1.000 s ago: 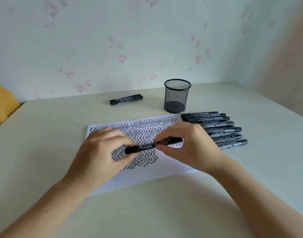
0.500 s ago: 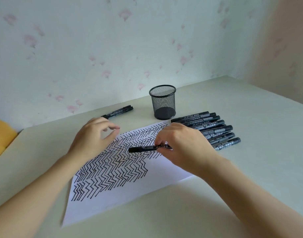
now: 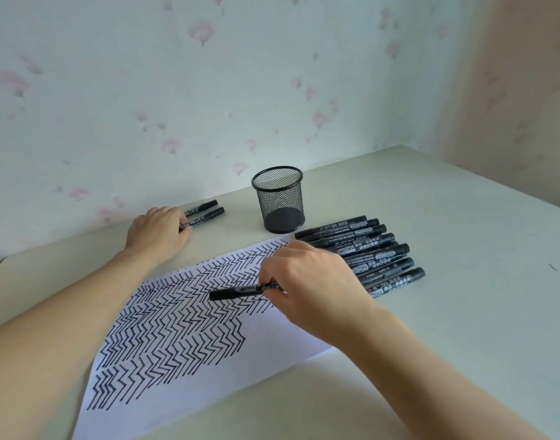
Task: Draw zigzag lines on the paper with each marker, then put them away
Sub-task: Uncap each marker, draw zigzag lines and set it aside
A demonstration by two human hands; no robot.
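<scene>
White paper (image 3: 272,350) lies flat on the table, largely covered with black zigzag lines. One capped black marker (image 3: 237,292) is held level above it. Two markers (image 3: 209,211) lie near the wall; a row of markers (image 3: 367,252) lies beside the paper's right edge.

Markers: row of 8 (image 3: 361,252), 2 by wall (image 3: 205,211), 1 held (image 3: 237,292); 1 mesh cup (image 3: 280,201); 1 paper (image 3: 272,350)

Left hand off the marker, now at the far pair.

Left hand (image 3: 158,235) left the held marker (image 3: 240,291), crossed the paper (image 3: 183,325) and now touches two markers (image 3: 205,211) by the wall; grip unclear. Right hand (image 3: 310,287) alone now pinches the held marker, over the zigzags. View swung left and tilted, so the sheet's near-left zigzags show.
</scene>
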